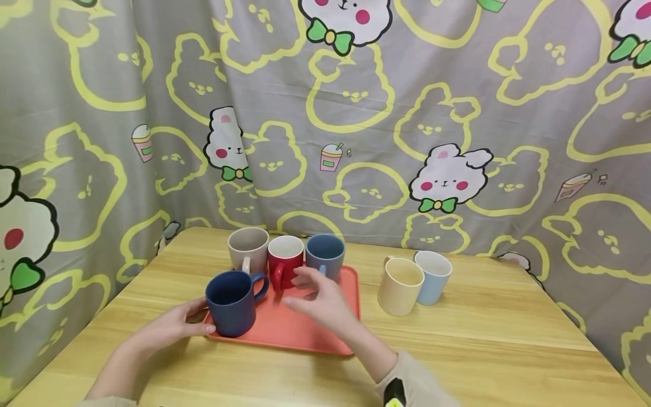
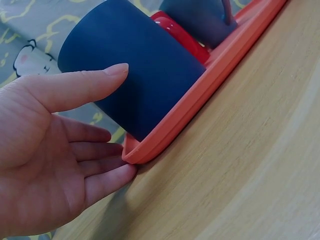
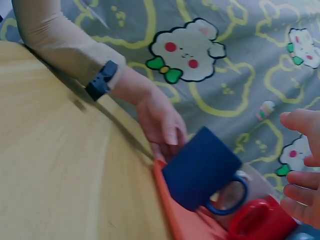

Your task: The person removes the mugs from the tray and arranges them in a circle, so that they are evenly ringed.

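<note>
The left hand (image 2: 45, 150) lies nearest, its fingers (image 2: 100, 150) straight and slightly spread, fingertips against the corner of the orange tray (image 2: 210, 85) and the thumb along the wall of the dark blue mug (image 2: 135, 70), not wrapped round it. That mug (image 1: 233, 302) stands upright on the tray's near left corner, handle to the right. The right hand (image 1: 317, 299) hovers over the tray (image 1: 290, 333), fingers loose and apart, holding nothing, just in front of the red mug (image 1: 285, 261) and grey-blue mug (image 1: 325, 255). A beige mug (image 1: 248, 249) stands beside these. On the bench (image 1: 483, 345), off the tray, a cream mug (image 1: 400, 284) and a light blue mug (image 1: 433, 276) stand together.
</note>
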Motion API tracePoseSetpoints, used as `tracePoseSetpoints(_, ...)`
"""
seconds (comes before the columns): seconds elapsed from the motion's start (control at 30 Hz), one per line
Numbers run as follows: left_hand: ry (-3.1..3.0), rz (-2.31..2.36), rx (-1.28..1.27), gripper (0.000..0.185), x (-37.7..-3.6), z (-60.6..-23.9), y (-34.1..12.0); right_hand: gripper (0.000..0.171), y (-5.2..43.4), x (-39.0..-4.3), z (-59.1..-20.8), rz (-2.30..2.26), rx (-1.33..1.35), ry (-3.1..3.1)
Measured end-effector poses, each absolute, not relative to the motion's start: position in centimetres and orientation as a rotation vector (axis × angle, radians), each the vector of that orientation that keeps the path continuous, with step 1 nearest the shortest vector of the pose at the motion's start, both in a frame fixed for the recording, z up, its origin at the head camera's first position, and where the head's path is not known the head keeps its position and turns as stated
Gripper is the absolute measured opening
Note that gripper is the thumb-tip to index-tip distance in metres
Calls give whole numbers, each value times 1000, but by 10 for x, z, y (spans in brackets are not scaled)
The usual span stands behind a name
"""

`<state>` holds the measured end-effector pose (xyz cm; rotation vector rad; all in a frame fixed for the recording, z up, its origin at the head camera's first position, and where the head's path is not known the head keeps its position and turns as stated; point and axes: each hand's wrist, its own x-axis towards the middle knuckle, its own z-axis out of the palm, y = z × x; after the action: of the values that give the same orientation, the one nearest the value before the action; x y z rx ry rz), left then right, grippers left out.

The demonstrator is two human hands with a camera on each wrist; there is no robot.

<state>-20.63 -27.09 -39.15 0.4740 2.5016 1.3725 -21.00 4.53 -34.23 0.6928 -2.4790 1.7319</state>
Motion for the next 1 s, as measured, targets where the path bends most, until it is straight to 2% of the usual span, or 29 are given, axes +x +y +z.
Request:
tracePoseSetpoints(0.43, 2468, 1414, 499, 77, -206, -393, -271, 74, -14, -219, -377, 1730, 660, -2607)
tracePoseSetpoints(0.63, 2472, 1427, 461, 78, -205, -394, -271, 72, -36, -222, -390, 1785, 700, -2500)
tracePoseSetpoints(1.0, 2437, 1460, 534, 77, -207, -396, -274, 81, -58, -224, -397, 1619, 680, -2530)
